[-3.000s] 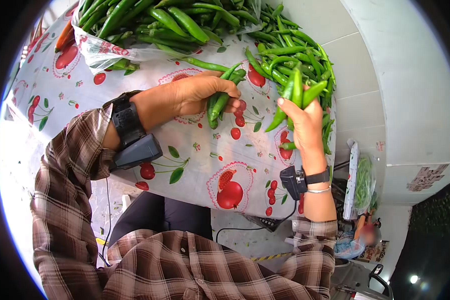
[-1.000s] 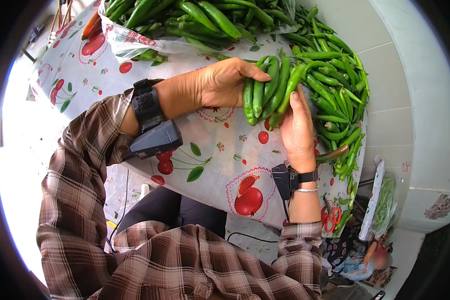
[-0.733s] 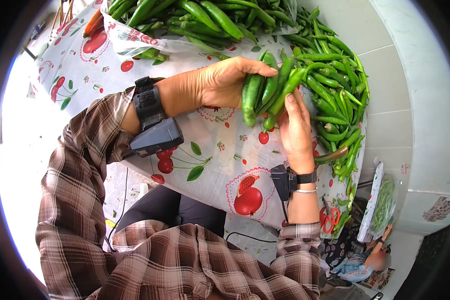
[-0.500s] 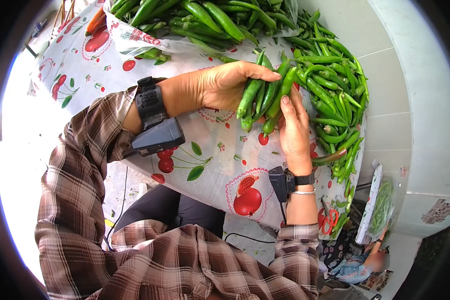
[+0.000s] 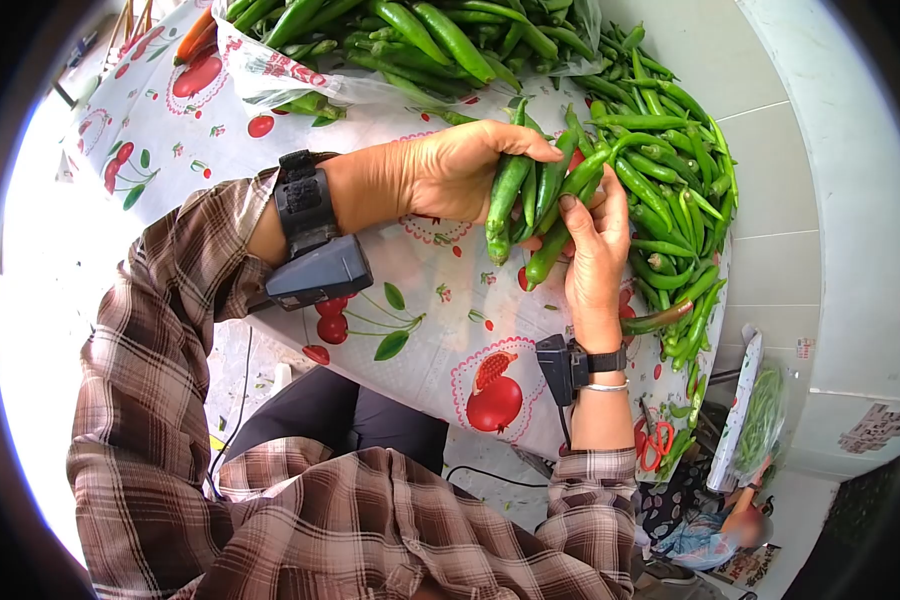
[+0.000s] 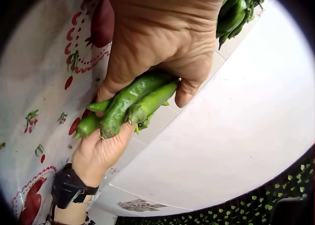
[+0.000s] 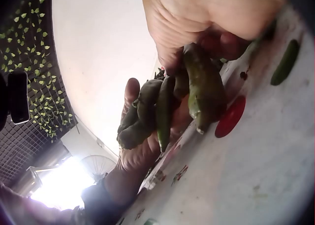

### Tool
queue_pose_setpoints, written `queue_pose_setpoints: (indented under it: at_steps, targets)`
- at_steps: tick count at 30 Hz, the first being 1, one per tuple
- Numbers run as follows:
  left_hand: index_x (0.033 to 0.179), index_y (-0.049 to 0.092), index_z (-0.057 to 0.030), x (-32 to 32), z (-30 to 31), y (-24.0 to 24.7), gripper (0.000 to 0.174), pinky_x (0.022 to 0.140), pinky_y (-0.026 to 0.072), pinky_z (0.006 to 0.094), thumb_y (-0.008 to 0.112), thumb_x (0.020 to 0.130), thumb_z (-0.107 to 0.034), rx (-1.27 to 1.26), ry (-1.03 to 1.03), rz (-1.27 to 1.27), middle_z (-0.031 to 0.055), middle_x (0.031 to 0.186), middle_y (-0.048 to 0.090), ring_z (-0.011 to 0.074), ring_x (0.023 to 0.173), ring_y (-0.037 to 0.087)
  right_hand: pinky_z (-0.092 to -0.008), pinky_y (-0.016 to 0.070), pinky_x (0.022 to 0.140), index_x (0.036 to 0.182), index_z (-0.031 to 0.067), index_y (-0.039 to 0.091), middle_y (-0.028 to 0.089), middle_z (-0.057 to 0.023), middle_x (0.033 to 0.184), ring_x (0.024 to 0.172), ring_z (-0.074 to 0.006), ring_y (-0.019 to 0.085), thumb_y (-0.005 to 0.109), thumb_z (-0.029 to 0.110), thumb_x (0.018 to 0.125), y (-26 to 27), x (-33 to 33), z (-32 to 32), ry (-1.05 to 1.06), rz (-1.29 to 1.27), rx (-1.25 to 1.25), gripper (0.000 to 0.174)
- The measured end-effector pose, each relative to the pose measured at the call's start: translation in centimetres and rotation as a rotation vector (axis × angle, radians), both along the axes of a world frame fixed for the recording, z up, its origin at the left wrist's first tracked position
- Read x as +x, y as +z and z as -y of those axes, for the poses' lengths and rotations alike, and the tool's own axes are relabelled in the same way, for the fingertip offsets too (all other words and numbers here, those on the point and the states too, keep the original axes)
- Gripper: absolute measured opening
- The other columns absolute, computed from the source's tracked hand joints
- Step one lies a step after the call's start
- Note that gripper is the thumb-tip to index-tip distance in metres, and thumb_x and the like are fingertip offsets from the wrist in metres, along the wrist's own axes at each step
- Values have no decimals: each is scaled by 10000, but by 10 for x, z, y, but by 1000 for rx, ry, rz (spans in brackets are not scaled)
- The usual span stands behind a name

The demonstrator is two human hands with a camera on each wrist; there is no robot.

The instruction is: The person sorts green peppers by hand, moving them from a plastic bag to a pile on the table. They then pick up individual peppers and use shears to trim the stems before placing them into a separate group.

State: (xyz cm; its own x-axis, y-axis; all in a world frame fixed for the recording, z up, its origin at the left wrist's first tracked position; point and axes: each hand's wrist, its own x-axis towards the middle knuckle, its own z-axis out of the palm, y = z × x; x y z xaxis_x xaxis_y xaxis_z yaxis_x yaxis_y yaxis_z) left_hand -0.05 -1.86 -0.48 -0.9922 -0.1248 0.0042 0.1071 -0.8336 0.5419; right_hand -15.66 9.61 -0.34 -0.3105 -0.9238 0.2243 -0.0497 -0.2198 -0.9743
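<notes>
Several long green chili peppers lie side by side in my left hand, which grips them with the thumb over the top. Close beside it, my right hand pinches one green chili pepper between thumb and fingers. That pepper points down toward the tablecloth, next to the bunch. In the left wrist view the blunt pepper ends stick out below the left palm, in front of the right hand. The right wrist view has the pinched pepper in dim light.
A big heap of green chili peppers covers the table's right side. At the back stands a plastic bag full of larger green peppers. Red-handled scissors lie at the right edge on the patterned tablecloth. Another person is beyond.
Three seconds ago the hands were apart, each with some peppers; now they are together, most peppers in the left. Over the last half second the right fingers curled onto one pepper and lowered its end.
</notes>
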Motion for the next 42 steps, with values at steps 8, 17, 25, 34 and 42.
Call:
queue_pose_setpoints:
  at_steps: [8, 17, 25, 34, 42]
  targets:
    - [1081, 546, 22, -2, 1, -2, 377, 800, 521, 426, 515, 881, -295, -34, 70, 33, 158, 984, 624, 245, 875, 627, -208, 431, 731, 1125, 49, 442, 532, -18, 935, 831, -80, 506, 650, 99, 820, 2, -2, -1, -70, 33, 24, 373]
    - [1012, 568, 15, -1, 1, 0, 319, 813, 502, 389, 518, 878, -271, -50, 98, 43, 140, 952, 630, 226, 847, 621, -156, 302, 486, 1026, 66, 499, 510, 32, 812, 631, -28, 421, 636, 94, 820, 3, 2, -2, -251, -74, -123, 249]
    - [976, 563, -25, -4, -4, -3, 253, 783, 485, 321, 541, 871, -254, -28, 95, 69, 77, 937, 608, 162, 840, 585, -150, 279, 468, 866, 28, 612, 505, 66, 684, 543, 3, 374, 654, 113, 821, 10, 8, -7, -58, -121, 136, 105]
    - [1009, 546, 4, -3, -17, 8, 264, 831, 465, 318, 544, 875, -224, -139, 87, 48, 66, 999, 588, 157, 880, 572, -177, 394, 552, 869, 3, 571, 549, 36, 718, 633, -25, 478, 680, 93, 795, 10, 13, -5, 52, -286, 99, 160]
    - [993, 544, 23, -5, -7, -7, 241, 815, 475, 327, 536, 880, -189, -168, 126, 18, 88, 973, 594, 176, 864, 580, -160, 304, 470, 866, 31, 584, 499, 54, 656, 524, -10, 381, 619, 145, 828, 17, 9, -9, -6, 21, 195, 126]
